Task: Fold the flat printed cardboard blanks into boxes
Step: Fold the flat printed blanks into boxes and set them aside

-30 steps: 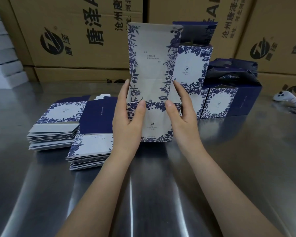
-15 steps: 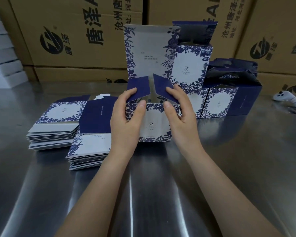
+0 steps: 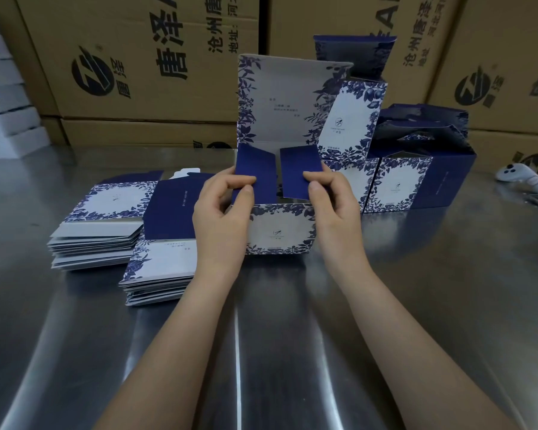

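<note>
1. Pinching the left navy flap (image 3: 257,172) of the half-folded box (image 3: 280,234) with my left hand (image 3: 221,215): thumb is pressing its near face, and my fingers are curling over its left edge.
2. My right hand (image 3: 336,209) is pinching the right navy flap (image 3: 298,170) the same way, thumb on the near face and fingers wrapping round the right edge.
3. Both flaps are leaning inward over the open top, with a narrow gap showing between them.
4. Box is standing on the steel table (image 3: 416,290) mid-scene with its floral front panel facing me. Its tall lid panel (image 3: 286,100) is standing upright on the far side.
5. Two stacks of flat blanks are lying left of the box: the far-left stack (image 3: 106,218), and the nearer stack (image 3: 162,268) sitting just beside my left wrist.
6. Finished boxes (image 3: 395,184) are sitting just right of and behind the box, and one stacked box (image 3: 351,119) is standing on top of them with its lid open.
7. Brown shipping cartons (image 3: 137,57) are lining the far edge of the table.
8. A white controller (image 3: 522,178) is lying at the far right, well apart from my hands.
</note>
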Motion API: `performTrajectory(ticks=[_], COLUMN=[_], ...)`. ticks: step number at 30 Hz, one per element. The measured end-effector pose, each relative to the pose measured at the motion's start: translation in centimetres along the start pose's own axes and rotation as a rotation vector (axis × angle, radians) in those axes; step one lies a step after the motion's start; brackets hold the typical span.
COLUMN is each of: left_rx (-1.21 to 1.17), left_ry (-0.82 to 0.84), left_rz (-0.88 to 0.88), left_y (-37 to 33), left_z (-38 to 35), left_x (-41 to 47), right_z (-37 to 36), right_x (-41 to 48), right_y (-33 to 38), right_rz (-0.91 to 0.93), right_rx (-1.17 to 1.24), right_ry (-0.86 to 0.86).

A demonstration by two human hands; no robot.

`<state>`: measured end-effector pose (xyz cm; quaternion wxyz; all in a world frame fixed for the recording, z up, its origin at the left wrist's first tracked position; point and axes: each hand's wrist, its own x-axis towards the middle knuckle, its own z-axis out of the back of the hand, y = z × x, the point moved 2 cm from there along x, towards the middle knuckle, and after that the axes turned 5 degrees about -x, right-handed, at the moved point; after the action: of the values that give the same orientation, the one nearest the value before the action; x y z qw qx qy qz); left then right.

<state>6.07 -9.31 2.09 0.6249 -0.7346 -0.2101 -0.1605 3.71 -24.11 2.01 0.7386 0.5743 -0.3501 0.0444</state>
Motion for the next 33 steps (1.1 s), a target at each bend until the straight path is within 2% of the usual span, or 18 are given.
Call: performTrajectory(ticks=[8, 13, 21, 24, 27, 33], left_rx=[-0.042, 0.029, 0.039, 0.046, 0.027, -0.108], left_ry=[-0.030, -0.036, -0.044, -0.040, -0.058, -0.121], left_rz=[0.002, -0.003, -0.030, 0.003, 0.022, 0.038], left_y=[-0.02, 0.05, -0.07, 0.16, 0.15, -0.24], left_z=[-0.01, -0.08, -0.09, 0.01, 0.16, 0.44], left_x=[-0.04, -0.03, -0.01, 0.13, 0.28, 0.37], right_z=[-0.12, -0.27, -0.21, -0.16, -0.05, 0.11], right_x=[-0.11, -0.11, -0.13, -0.10, 0.03, 0.25], right_y=[-0.12, -0.12, -0.27, -0.04, -0.13, -0.79], right_rz=[0.012, -0.021, -0.016, 0.002, -0.055, -0.108], right_rx=[0.040, 0.069, -0.058, 0.008, 0.138, 0.300], right_ry=[-0.010, -0.023, -0.038, -0.063, -0.088, -0.111])
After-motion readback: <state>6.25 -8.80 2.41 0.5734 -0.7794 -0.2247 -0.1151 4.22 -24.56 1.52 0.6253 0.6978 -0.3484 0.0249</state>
